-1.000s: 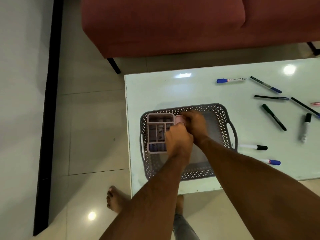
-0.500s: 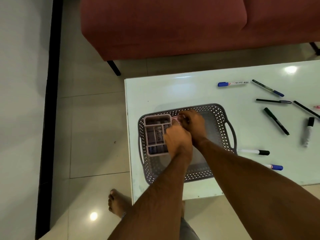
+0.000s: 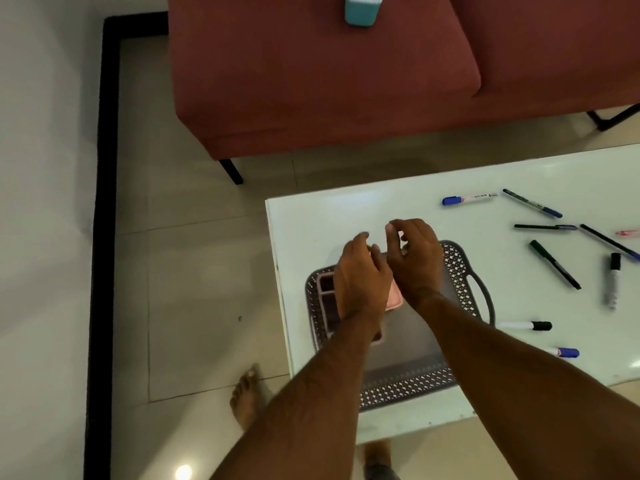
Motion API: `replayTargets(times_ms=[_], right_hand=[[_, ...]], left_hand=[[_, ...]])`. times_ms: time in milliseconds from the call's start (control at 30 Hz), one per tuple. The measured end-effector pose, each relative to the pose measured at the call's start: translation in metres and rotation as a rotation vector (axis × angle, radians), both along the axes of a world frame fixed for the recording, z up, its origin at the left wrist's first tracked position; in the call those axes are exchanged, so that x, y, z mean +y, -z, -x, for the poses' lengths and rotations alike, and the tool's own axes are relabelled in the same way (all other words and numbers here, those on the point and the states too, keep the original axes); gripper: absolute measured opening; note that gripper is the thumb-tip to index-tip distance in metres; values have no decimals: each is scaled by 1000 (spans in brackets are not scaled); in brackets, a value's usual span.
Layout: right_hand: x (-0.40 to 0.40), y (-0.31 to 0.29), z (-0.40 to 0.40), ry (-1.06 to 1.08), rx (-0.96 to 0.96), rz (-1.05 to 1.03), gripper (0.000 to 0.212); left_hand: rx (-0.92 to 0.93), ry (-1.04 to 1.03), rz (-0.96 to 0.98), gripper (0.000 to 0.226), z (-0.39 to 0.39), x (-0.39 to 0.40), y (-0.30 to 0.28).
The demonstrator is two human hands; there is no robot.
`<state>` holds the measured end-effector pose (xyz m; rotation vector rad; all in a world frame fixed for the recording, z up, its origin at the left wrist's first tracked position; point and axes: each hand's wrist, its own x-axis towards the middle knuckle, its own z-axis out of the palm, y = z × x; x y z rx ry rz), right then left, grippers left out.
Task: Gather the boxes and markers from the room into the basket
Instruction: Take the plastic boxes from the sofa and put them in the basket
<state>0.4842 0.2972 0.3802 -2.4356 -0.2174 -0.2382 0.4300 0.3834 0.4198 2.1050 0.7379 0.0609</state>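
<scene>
A grey perforated basket (image 3: 464,289) sits at the near left corner of the glass table (image 3: 346,216). Inside it lie a pink compartment box (image 3: 327,299) and a pink box (image 3: 394,299), both mostly hidden under my hands. My left hand (image 3: 360,275) and my right hand (image 3: 414,258) hover side by side above the basket's far half, fingers spread, holding nothing. Several markers lie loose on the table to the right, among them a blue-capped one (image 3: 467,199), a dark one (image 3: 554,264) and a black-capped one (image 3: 526,326). A teal box (image 3: 363,9) stands on the sofa.
A red sofa (image 3: 329,81) stands beyond the table, with a strip of tiled floor (image 3: 194,271) between them and to the left. A white wall with a black skirting (image 3: 104,202) runs along the left. My bare foot (image 3: 246,396) is by the table's near left corner.
Both hands have let go of the pink boxes and lifted out of the basket with fingers spread. The view has tilted up, bringing the sofa seat and the teal box into sight.
</scene>
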Motion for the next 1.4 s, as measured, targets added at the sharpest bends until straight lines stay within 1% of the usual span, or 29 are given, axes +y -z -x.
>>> replayTargets(times_ms=[67, 167, 300, 433, 567, 733, 867, 933, 1033, 1200, 1300, 1400], right_hand=[[24, -10, -6, -4, 12, -54, 22], [66, -21, -13, -37, 135, -170, 32], [123, -34, -24, 66, 301, -353, 42], [169, -48, -43, 91, 305, -376, 49], [198, -66, -75, 83, 269, -380, 56], [220, -96, -128, 104, 213, -367, 53], [231, -116, -188, 117, 180, -367, 54], [234, -116, -227, 138, 185, -375, 54], [240, -108, -284, 175, 209, -395, 56], [247, -84, -369, 290, 256, -400, 62], [252, -68, -406, 344, 266, -400, 62], [257, -53, -433, 399, 256, -426, 65]], left_hand=[[-56, 64, 56, 40, -11, 33, 1], [-121, 159, 135, 44, -25, 89, -1], [-124, 182, 206, 50, -43, 162, -6], [-117, 207, 196, 55, -68, 225, -15], [-117, 204, 197, 59, -97, 265, -30], [-134, 260, 192, 60, -155, 292, -59], [-176, 296, 149, 60, -228, 308, -78], [-183, 313, 144, 60, -271, 315, -81], [-182, 340, 148, 61, -333, 324, -75], [-130, 366, 176, 61, -429, 322, -51], [-135, 377, 196, 60, -473, 321, -38], [-101, 411, 202, 60, -508, 319, -24]])
